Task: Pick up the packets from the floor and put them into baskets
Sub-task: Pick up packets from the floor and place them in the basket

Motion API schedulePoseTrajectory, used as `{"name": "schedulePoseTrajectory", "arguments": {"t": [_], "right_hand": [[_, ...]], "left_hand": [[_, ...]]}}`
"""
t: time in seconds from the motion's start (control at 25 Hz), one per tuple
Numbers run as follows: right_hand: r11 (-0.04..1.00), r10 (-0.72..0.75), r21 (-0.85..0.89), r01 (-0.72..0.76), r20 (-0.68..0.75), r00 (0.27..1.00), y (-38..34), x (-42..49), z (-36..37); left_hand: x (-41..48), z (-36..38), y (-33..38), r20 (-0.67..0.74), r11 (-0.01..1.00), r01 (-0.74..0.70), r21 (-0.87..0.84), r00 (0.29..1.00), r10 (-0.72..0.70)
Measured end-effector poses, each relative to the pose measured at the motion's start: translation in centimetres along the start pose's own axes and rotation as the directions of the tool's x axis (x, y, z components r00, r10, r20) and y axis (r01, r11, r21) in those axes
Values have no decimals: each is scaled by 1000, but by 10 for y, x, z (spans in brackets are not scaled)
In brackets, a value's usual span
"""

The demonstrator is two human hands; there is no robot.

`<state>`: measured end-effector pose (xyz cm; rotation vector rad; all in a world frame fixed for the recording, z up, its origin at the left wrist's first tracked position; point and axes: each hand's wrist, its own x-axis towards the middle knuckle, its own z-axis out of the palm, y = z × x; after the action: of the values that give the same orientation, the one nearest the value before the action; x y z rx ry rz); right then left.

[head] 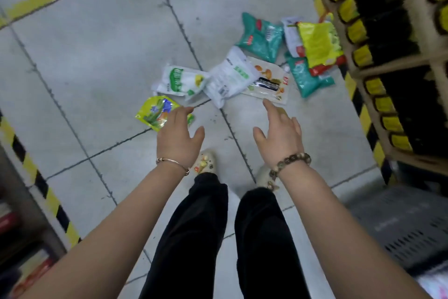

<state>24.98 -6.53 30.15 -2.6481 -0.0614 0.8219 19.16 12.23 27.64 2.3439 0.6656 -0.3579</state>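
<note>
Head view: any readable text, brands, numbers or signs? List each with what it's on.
Nothing reads clearly; all print is blurred.
Green lettering on white packet: unreadable.
Green word and barcode on second white packet: unreadable.
Red label on teal packet: unreadable.
Dark printed band on flat beige packet: unreadable.
Print on yellow packet: blurred.
Yellow shelf tags: blurred.

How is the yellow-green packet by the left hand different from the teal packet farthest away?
The yellow-green packet has a blue picture; the teal packet has red labels. The yellow-green packet lies nearest the person, partly hidden by the left hand; the teal packet lies farther off, with no hand over it. The yellow-green packet looks smaller than the teal packet. Both lie on the floor.
</note>
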Motion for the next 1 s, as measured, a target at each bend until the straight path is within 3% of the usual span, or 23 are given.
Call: {"name": "schedulePoseTrajectory", "arguments": {"t": [0.24, 0.4, 0.48, 0.68, 0.84, 1.0], "right_hand": [[994, -78, -61, 88, 153, 985, -45, 81, 38], [974, -135, -141, 178, 269, 954, -63, 147, 69], [974, -132, -141, 180, 292, 947, -68, 181, 93], [1000, -7, -11, 11, 365, 931, -85, 256, 183], [984, -55, -141, 106, 326, 944, -103, 319, 261], [966, 54, -258, 20, 277, 959, -103, 364, 302]], "left_hand": [[43, 14, -67, -4, 981, 182, 73, 983, -183], [71, 39, -111, 100, 892, 433, 125, 889, -446], [87, 56, -142, 173, 816, 564, 124, 798, -578], [132, 112, -233, 230, 514, 845, -146, 535, -813], [164, 164, -286, 257, 282, 911, -299, 362, -896], [201, 195, -311, 314, -92, 832, -547, 102, -944]]}}
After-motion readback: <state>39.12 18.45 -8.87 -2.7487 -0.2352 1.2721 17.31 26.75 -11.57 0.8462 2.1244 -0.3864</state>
